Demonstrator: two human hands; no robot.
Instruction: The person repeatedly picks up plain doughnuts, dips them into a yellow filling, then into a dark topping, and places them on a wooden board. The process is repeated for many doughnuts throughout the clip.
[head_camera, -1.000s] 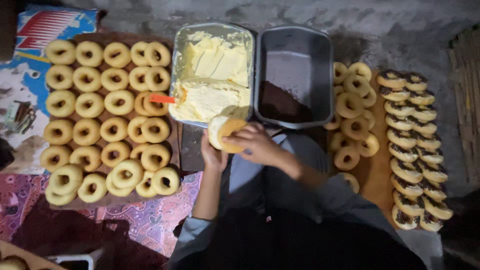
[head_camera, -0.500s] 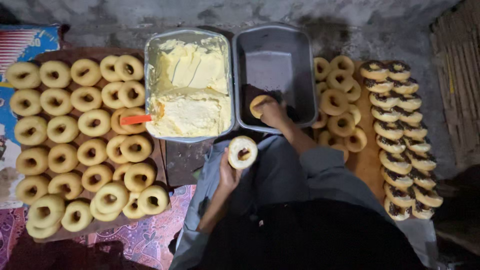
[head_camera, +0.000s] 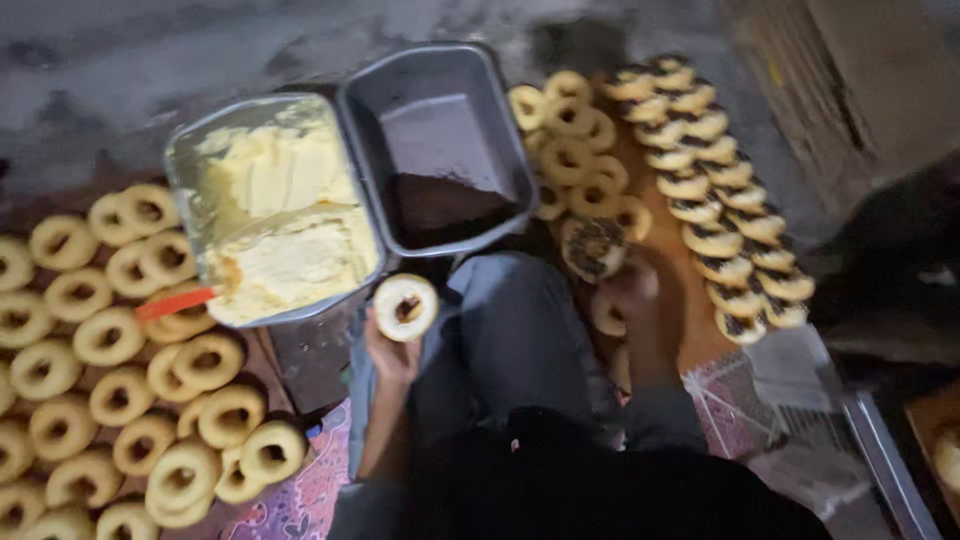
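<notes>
1. While the person sits low on the floor with a knee drawn up between the two hands, the left hand (head_camera: 392, 352) grasps a ring doughnut half (head_camera: 405, 306), cut face up and spread with pale cream, just in front of the cream tin.
2. The right hand (head_camera: 630, 290) is clenched around a doughnut half coated with dark sprinkles (head_camera: 593, 247), held near the board on that side; the picture is blurred there, so I cannot tell whether it touches the doughnuts below.
3. Just beyond the left hand, the tin of yellow cream (head_camera: 275, 215) has an orange-handled spreader (head_camera: 175, 302) resting at its near corner. Beside it stands the grey tin of dark sprinkles (head_camera: 440, 160), with only a layer at its near end.
4. To my eye the step in hand is the joining: one half creamed, the other dipped. The next move calls for bringing the two halves squarely together without smearing.
5. Farther right, filled doughnuts (head_camera: 720, 200) stand in a row; at far left lie plain doughnuts (head_camera: 120, 340).
</notes>
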